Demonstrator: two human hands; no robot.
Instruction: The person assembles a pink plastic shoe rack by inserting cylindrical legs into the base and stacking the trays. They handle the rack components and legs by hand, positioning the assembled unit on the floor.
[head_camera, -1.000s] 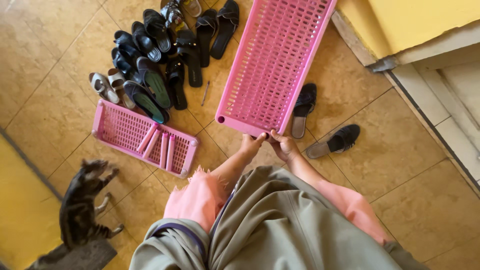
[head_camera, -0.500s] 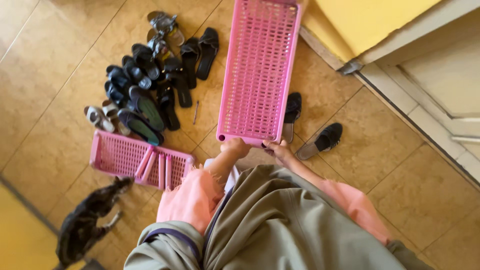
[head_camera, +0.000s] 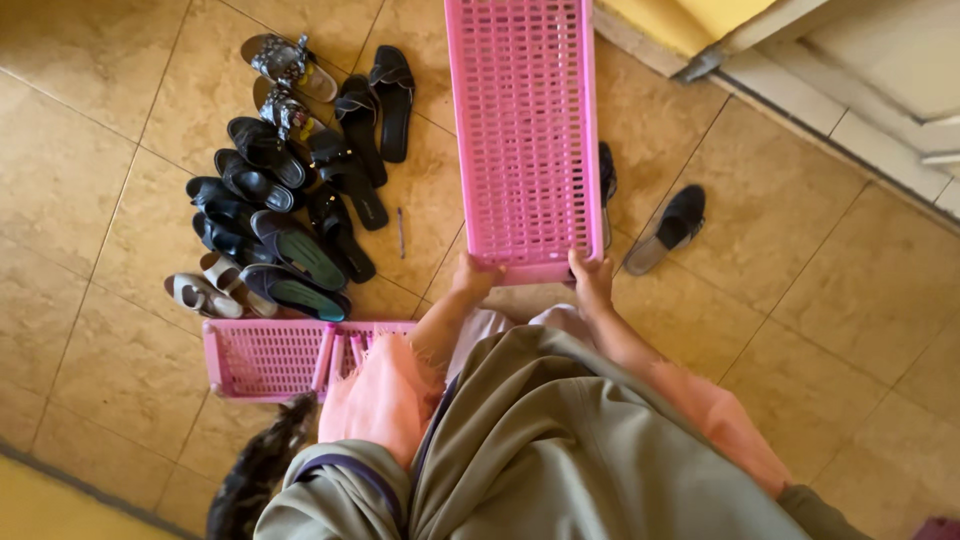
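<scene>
Both arms reach forward, left hand (head_camera: 473, 277) and right hand (head_camera: 592, 281) each gripping the pink tray's (head_camera: 525, 130) near edge.

I look down on a floor (head_camera: 800, 300) of large tan tiles with dark grout lines, warmly lit. A yellow wall (head_camera: 690, 15) and a pale door threshold (head_camera: 860, 120) cross the top right corner. Another yellow strip (head_camera: 60, 505) edges the bottom left corner.

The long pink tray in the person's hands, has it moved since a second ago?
Yes. The long pink tray has swung toward the shoe pile; it now hides most of one black sandal that showed fully beside it earlier.
</scene>
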